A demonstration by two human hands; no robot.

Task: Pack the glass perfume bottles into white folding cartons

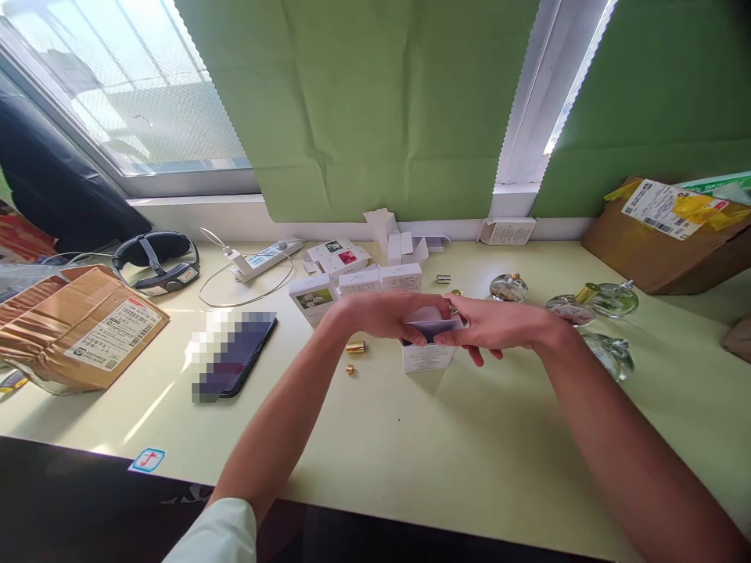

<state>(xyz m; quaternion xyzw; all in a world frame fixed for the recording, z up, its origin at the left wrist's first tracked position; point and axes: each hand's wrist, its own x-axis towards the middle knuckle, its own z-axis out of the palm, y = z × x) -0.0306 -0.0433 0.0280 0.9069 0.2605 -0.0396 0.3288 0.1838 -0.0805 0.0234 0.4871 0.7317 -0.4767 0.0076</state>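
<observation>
My left hand (387, 314) and my right hand (496, 327) meet over a small white box (427, 356) standing upright on the pale yellow table (411, 453). Both hands grip its top, where the flaps are open. The fingers hide whatever is inside. Two small gold caps (355, 347) lie just left of the box. Round glass perfume bottles (610, 299) sit to the right of my right hand.
More small white boxes (346, 274) stand behind my hands. A phone (235, 356), a power strip (267, 259), black goggles (157, 259) and a cardboard parcel (82, 324) lie at the left. Another cardboard parcel (669, 238) is at the far right.
</observation>
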